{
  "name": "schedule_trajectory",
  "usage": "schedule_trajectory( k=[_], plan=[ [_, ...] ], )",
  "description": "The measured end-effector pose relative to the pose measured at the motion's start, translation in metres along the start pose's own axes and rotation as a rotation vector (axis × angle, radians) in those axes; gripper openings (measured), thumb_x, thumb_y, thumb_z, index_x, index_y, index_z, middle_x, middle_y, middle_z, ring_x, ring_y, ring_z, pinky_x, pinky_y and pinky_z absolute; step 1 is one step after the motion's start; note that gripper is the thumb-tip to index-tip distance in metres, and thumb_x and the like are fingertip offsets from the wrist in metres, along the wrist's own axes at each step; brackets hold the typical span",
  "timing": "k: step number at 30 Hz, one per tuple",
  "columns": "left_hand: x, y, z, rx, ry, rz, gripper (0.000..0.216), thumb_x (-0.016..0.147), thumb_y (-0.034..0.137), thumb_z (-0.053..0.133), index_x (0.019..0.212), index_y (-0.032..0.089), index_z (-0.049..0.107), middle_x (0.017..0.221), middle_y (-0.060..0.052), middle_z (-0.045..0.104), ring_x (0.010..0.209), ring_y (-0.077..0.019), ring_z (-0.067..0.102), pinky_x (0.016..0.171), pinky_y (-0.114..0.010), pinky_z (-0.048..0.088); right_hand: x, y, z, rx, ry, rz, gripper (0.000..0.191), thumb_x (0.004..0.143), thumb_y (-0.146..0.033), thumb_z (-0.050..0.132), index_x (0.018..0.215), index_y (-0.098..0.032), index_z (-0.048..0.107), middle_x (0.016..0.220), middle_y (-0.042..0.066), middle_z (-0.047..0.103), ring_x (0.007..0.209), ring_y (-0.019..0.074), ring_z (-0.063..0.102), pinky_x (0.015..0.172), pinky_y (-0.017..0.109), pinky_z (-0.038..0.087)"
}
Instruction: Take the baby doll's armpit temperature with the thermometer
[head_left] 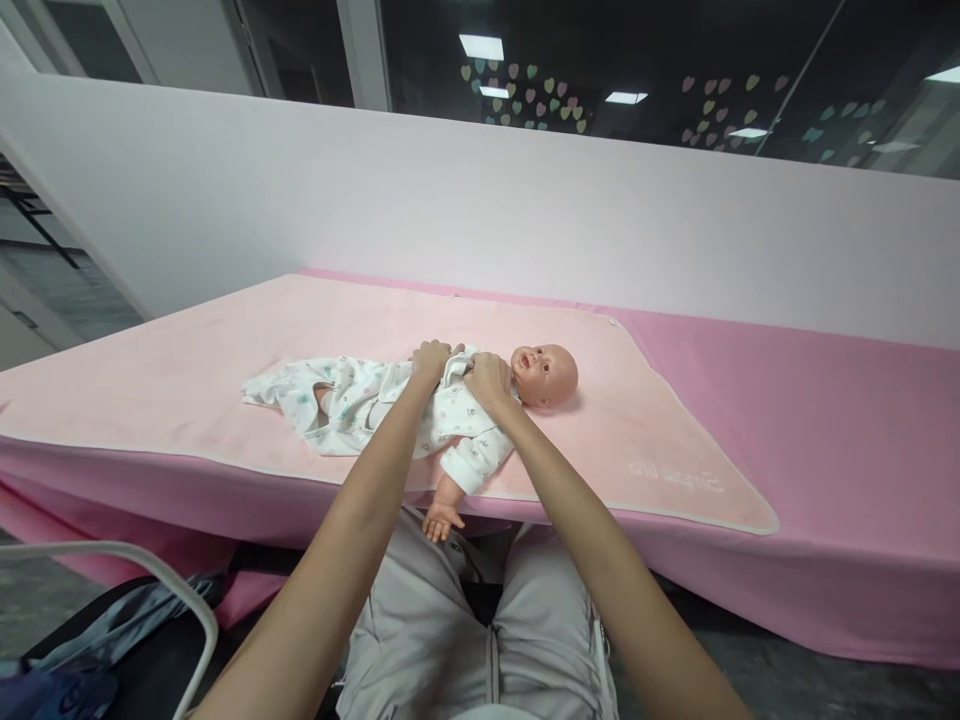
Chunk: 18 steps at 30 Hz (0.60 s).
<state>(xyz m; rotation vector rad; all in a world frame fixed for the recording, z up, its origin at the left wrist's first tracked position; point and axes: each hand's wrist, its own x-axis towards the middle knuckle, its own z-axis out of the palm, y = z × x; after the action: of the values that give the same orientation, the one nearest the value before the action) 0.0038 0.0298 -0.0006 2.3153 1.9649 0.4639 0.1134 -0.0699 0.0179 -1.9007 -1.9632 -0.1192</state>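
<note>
Doll: in the head view, on its back at the centre of the frame, head to the right, one arm reaching to the lower edge of the mat.
Suit: white with small prints, worn by the doll, its legs spread toward the left.
Left hand: grip clamped on the suit at the chest.
Right hand: grip clamped on the suit just below the doll's head; the fingertips are partly hidden, so the exact fold seems hard to tell.
Desk: pink-covered, under the mat, running to the right edge.
Wall: white, behind the desk.
Hearts: pastel, on dark glass at upper right.
</note>
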Motion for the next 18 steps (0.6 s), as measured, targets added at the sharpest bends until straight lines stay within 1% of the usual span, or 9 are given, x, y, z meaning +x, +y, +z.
schedule_trajectory(
  k=[3, 7, 9, 11, 12, 13, 15, 16, 18],
  plan=[
    [-0.004, 0.000, -0.002, 0.050, -0.027, -0.031, 0.061, 0.081, 0.055, 0.026, 0.093, 0.014, 0.069, 0.105, -0.018, 0.063, 0.102, -0.0320, 0.053, 0.083, -0.039, 0.038, -0.008, 0.011, -0.011, -0.032, 0.043, -0.103, 0.024, 0.076, -0.008, 0.042, 0.086, -0.015, 0.063, 0.095, 0.012, 0.059, 0.085, 0.0192, 0.054, 0.069, 0.026, 0.037],
    [-0.003, -0.001, -0.002, 0.039, -0.054, -0.020, 0.065, 0.080, 0.058, 0.024, 0.097, 0.013, 0.068, 0.106, -0.018, 0.064, 0.104, -0.0337, 0.053, 0.090, -0.044, 0.032, -0.031, 0.034, -0.014, -0.095, 0.159, -0.345, 0.023, 0.072, -0.005, 0.043, 0.080, -0.015, 0.062, 0.091, 0.010, 0.056, 0.086, 0.0195, 0.047, 0.071, 0.028, 0.034],
    [-0.003, -0.002, -0.003, 0.002, -0.082, -0.018, 0.065, 0.080, 0.058, 0.024, 0.101, 0.013, 0.066, 0.107, -0.018, 0.063, 0.104, -0.0335, 0.054, 0.093, -0.045, 0.029, -0.039, 0.045, -0.015, -0.110, 0.181, -0.452, 0.024, 0.071, -0.004, 0.043, 0.077, -0.016, 0.062, 0.089, 0.008, 0.056, 0.086, 0.0192, 0.045, 0.076, 0.030, 0.032],
    [-0.004, -0.003, -0.004, -0.036, -0.097, -0.016, 0.065, 0.080, 0.058, 0.024, 0.102, 0.014, 0.065, 0.106, -0.018, 0.064, 0.102, -0.0330, 0.055, 0.093, -0.045, 0.029, -0.039, 0.057, -0.021, -0.079, 0.217, -0.483, 0.024, 0.070, -0.004, 0.043, 0.075, -0.017, 0.063, 0.090, 0.007, 0.057, 0.088, 0.0188, 0.045, 0.082, 0.032, 0.031],
    [-0.006, -0.003, -0.005, -0.052, -0.095, -0.014, 0.064, 0.079, 0.058, 0.024, 0.101, 0.014, 0.065, 0.105, -0.018, 0.065, 0.101, -0.0328, 0.056, 0.091, -0.044, 0.031, -0.036, 0.063, -0.025, -0.036, 0.263, -0.444, 0.025, 0.071, -0.005, 0.043, 0.075, -0.017, 0.064, 0.092, 0.007, 0.058, 0.090, 0.0187, 0.045, 0.086, 0.032, 0.030],
    [-0.008, -0.004, -0.006, -0.065, -0.089, -0.014, 0.064, 0.079, 0.058, 0.024, 0.099, 0.015, 0.066, 0.103, -0.017, 0.065, 0.099, -0.0325, 0.057, 0.089, -0.042, 0.033, -0.031, 0.071, -0.030, 0.025, 0.324, -0.368, 0.025, 0.071, -0.006, 0.042, 0.075, -0.017, 0.064, 0.095, 0.007, 0.059, 0.093, 0.0186, 0.046, 0.089, 0.032, 0.029],
    [-0.012, -0.004, -0.008, -0.088, -0.070, -0.019, 0.064, 0.079, 0.059, 0.024, 0.095, 0.015, 0.067, 0.100, -0.017, 0.066, 0.095, -0.0318, 0.059, 0.082, -0.037, 0.038, -0.017, 0.088, -0.041, 0.210, 0.413, -0.145, 0.025, 0.073, -0.010, 0.041, 0.080, -0.018, 0.064, 0.099, 0.006, 0.060, 0.096, 0.0178, 0.047, 0.091, 0.031, 0.030],
    [-0.014, -0.003, -0.009, -0.094, -0.061, -0.024, 0.064, 0.078, 0.059, 0.024, 0.094, 0.015, 0.067, 0.099, -0.017, 0.067, 0.094, -0.0316, 0.059, 0.080, -0.035, 0.039, -0.010, 0.096, -0.045, 0.342, 0.394, -0.026, 0.024, 0.073, -0.012, 0.042, 0.081, -0.018, 0.064, 0.098, 0.005, 0.062, 0.095, 0.0173, 0.049, 0.090, 0.030, 0.033],
    [-0.017, -0.003, -0.011, -0.092, -0.049, -0.039, 0.065, 0.079, 0.059, 0.023, 0.096, 0.013, 0.066, 0.099, -0.019, 0.066, 0.094, -0.0318, 0.059, 0.076, -0.034, 0.041, 0.004, 0.113, -0.051, 0.616, 0.234, 0.152, 0.020, 0.073, -0.019, 0.045, 0.077, -0.017, 0.064, 0.089, 0.003, 0.065, 0.088, 0.0167, 0.054, 0.083, 0.028, 0.038]
  ],
)
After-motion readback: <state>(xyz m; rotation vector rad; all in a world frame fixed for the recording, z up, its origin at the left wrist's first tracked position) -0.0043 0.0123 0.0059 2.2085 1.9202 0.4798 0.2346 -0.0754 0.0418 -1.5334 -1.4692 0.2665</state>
